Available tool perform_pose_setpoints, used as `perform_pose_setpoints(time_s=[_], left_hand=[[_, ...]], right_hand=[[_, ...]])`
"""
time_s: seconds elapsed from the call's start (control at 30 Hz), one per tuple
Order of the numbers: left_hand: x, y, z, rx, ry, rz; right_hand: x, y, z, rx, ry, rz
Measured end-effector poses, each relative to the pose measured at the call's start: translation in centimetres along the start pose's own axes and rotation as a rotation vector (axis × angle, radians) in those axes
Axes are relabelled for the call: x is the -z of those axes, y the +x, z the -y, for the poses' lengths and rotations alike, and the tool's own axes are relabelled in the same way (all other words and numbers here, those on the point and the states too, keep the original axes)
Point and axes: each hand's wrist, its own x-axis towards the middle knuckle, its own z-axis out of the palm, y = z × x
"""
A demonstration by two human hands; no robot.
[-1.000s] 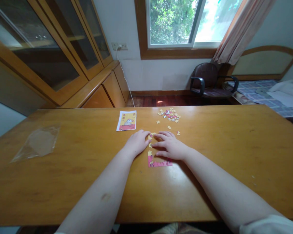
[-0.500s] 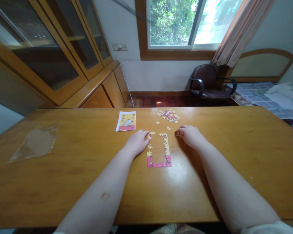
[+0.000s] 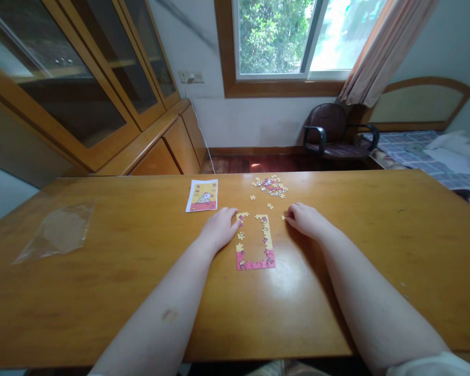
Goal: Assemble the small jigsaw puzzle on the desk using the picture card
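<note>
A partly built jigsaw frame [image 3: 255, 244], yellow above and pink below, lies in the middle of the wooden table [image 3: 102, 271]. My left hand [image 3: 219, 227] rests curled at its upper left corner, fingertips touching the edge pieces. To the right of the frame's top, my right hand [image 3: 306, 219] lies on the table with fingers curled, its fingertips pinching at a small loose piece [image 3: 283, 217]. A heap of loose pieces [image 3: 271, 186] sits farther back. Two single pieces [image 3: 253, 197] lie between the heap and the frame.
A reference picture card [image 3: 202, 195] lies left of the heap. A clear plastic bag [image 3: 57, 231] lies at the table's far left. Beyond the table stand wooden cabinets [image 3: 102, 89], a dark armchair [image 3: 335, 133] and a bed [image 3: 434, 154] under the window.
My right hand has left the frame's top and moved right to a loose piece, uncovering the frame's right side. The left hand has stayed at the upper left corner.
</note>
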Motion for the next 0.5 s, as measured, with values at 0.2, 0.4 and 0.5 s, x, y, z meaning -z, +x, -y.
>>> perform_pose_setpoints(time_s=[0.2,0.4,0.5], left_hand=[[0.1,-0.04,-0.05,-0.005,-0.013,-0.009],[0.24,-0.07,-0.22,-0.005,-0.022,-0.017],[0.29,-0.11,-0.28,-0.004,-0.022,-0.019]], right_hand=[[-0.36,0.4,-0.27,0.031,0.102,-0.015],[-0.55,0.38,-0.33,0.021,0.123,0.004],[-0.66,0.3,-0.25,0.042,0.156,0.006]])
